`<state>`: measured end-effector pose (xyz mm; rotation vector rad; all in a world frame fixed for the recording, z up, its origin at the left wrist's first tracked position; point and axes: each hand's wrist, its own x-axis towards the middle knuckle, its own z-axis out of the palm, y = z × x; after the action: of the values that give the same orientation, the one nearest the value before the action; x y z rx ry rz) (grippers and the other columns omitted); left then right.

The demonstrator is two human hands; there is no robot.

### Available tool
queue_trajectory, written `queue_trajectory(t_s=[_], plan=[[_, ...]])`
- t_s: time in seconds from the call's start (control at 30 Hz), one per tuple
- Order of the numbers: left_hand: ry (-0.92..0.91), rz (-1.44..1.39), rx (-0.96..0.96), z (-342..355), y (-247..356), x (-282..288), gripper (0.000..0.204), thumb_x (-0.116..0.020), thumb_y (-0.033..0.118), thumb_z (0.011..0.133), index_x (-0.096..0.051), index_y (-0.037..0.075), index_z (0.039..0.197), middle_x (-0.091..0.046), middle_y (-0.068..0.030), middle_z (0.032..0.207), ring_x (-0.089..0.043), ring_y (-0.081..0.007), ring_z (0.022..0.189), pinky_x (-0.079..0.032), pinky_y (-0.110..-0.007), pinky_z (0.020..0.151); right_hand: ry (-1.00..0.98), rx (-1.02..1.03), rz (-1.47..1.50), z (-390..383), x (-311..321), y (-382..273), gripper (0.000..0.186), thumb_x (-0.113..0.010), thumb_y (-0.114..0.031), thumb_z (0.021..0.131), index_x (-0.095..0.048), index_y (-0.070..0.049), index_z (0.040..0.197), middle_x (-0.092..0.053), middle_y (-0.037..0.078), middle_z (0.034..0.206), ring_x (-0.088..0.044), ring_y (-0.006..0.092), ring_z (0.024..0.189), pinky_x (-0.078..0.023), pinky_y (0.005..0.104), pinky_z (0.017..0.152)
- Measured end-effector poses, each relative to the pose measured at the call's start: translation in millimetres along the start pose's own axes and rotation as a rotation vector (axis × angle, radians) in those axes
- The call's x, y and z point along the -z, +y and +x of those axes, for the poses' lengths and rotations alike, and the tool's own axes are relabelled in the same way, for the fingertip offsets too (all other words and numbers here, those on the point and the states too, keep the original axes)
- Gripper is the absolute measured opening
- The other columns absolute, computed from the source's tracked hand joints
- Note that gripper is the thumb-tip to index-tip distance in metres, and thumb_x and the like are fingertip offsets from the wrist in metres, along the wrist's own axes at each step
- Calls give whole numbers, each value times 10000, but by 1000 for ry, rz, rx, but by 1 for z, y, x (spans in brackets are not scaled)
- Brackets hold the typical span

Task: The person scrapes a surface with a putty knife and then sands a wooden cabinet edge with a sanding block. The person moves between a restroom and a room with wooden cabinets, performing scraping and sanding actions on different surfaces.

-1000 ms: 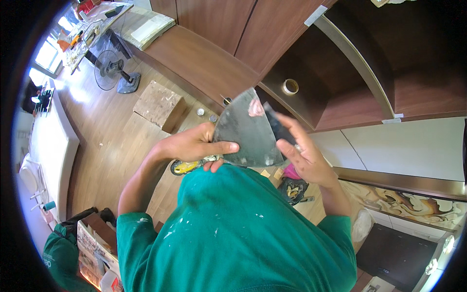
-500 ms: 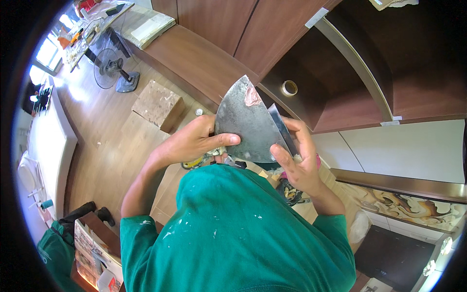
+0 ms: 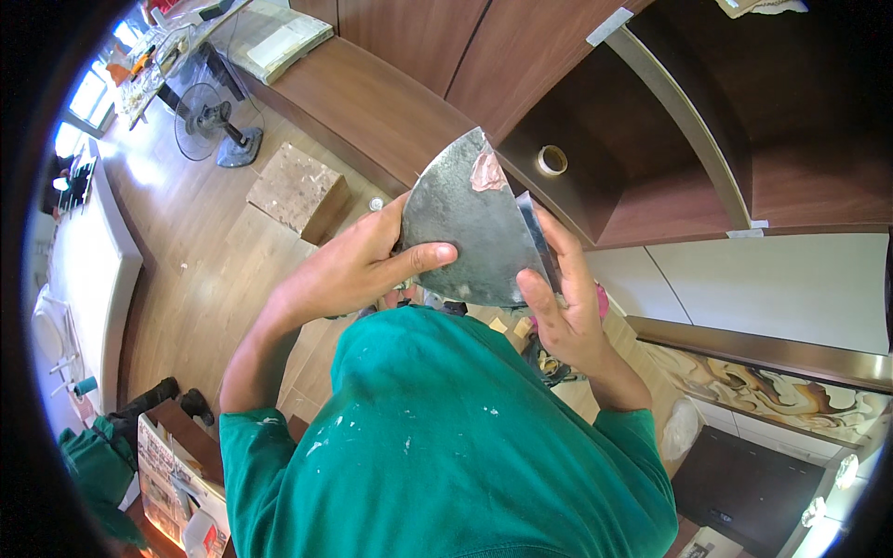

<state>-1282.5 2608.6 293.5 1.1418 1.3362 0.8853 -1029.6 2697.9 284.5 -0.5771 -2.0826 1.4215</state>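
Note:
My left hand (image 3: 358, 265) grips a wide, fan-shaped grey metal scraper blade (image 3: 460, 223) by its left edge, thumb laid across its face. A smear of pinkish putty (image 3: 486, 174) sits near the blade's top corner. My right hand (image 3: 563, 312) holds a second, narrower metal blade (image 3: 537, 237) edge-on against the wide blade's right side, fingers stretched along it. Both blades are raised in front of my chest, above my green paint-speckled shirt (image 3: 446, 437).
A dark wooden cabinet niche (image 3: 651, 158) with a roll of tape (image 3: 551, 161) is just beyond the blades. On the wood floor stand a small wooden block box (image 3: 298, 191) and a fan (image 3: 214, 126). A white counter (image 3: 79, 270) runs along the left.
Both hands have lifted the blades higher and closer to the camera. The right hand has shifted from the wide blade's edge down along its right side.

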Motion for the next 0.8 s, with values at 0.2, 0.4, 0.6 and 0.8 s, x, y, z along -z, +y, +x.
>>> queue_trajectory(t_s=[0.2, 0.4, 0.6, 0.8], plan=[[-64, 41, 23, 1, -2, 3, 646, -663, 439, 1032, -473, -19, 1447, -696, -93, 931, -640, -128, 607, -526, -306, 563, -22, 7, -102, -3, 0, 6, 589, -582, -247, 1081, -366, 20, 1559, -496, 240, 1548, -527, 337, 1412, -411, 416, 1155], [-96, 88, 46, 2, -2, 5, 689, -669, 452, 1025, -448, -24, 1472, -700, -103, 867, -661, -145, 608, -530, -319, 554, -99, -52, -111, -9, 2, 7, 602, -583, -194, 1081, -328, 53, 1567, -444, 207, 1565, -462, 273, 1438, -375, 403, 1186], [-100, 140, 27, 1, -2, 5, 737, -666, 473, 1020, -422, -25, 1506, -713, -131, 869, -682, -170, 609, -543, -335, 552, -74, -37, -139, -13, 0, 8, 600, -602, -254, 1073, -353, -5, 1559, -499, 249, 1528, -562, 367, 1358, -464, 436, 1101], [-116, 132, 39, 3, -6, 2, 707, -663, 452, 1028, -428, -21, 1498, -705, -125, 883, -662, -157, 602, -530, -328, 551, -192, -145, -87, -12, 9, 9, 577, -542, -228, 1102, -322, 58, 1553, -452, 214, 1554, -462, 269, 1435, -356, 404, 1190]])
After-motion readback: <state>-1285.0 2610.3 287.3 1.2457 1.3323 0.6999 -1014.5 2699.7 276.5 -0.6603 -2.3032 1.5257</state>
